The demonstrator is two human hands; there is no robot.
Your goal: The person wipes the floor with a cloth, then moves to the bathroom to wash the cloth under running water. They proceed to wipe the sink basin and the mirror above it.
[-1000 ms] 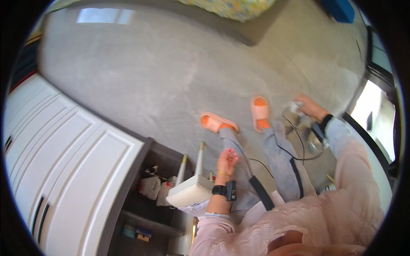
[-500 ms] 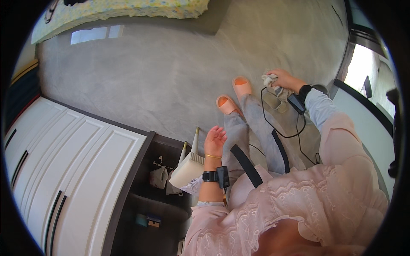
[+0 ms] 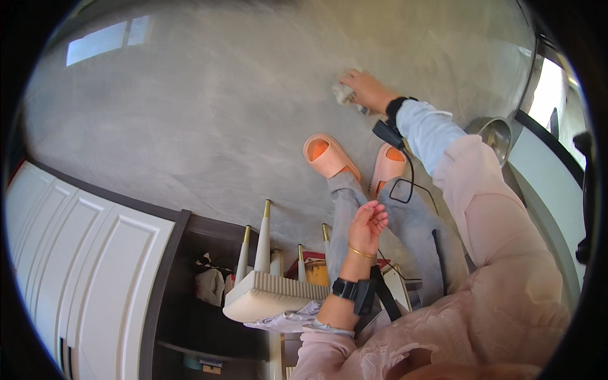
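My right hand [image 3: 372,94] is closed around a crumpled off-white cloth [image 3: 344,95], with the arm stretched out to the far side of my feet. The cloth is low over the grey floor [image 3: 209,120]; whether it touches the floor I cannot tell. My left hand [image 3: 368,227] hangs empty above my leg, palm up, its fingers loosely curled and a little apart. Peach slippers [image 3: 330,156] are on my feet, between the two hands. A black box on my right wrist has a dark cable [image 3: 405,190] looping down from it.
Left of my left arm, a cream-topped stool [image 3: 272,295] lies tipped, its legs pointing away from me. Beyond it stand an open dark shelf [image 3: 209,316] holding bags and white cabinet doors [image 3: 107,253]. A metal basin [image 3: 495,136] sits at the right, beside a pale panel [image 3: 544,183].
My right hand has carried the cloth leftward and farther out. The left hand has shifted right and nearer. My view and feet have moved; the bed edge is gone and more stool legs show.
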